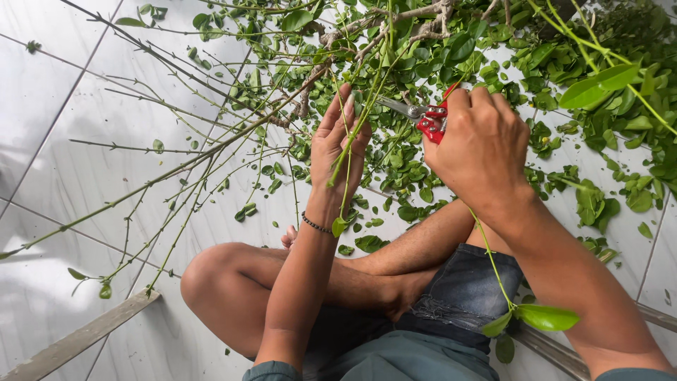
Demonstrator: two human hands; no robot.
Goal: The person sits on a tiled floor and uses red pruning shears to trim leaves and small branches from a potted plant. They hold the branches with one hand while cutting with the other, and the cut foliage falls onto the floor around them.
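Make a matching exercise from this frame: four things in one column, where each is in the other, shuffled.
Things:
1. pruning shears
2. thin green stem
3. beaded bracelet
4. loose cut leaves

Places:
A. scattered on the white tile floor
B. around the left wrist
C. gripped in the right hand, red handles showing
D. running along the open left hand, past its fingers

Pairs: 1-C, 2-D, 3-B, 4-A
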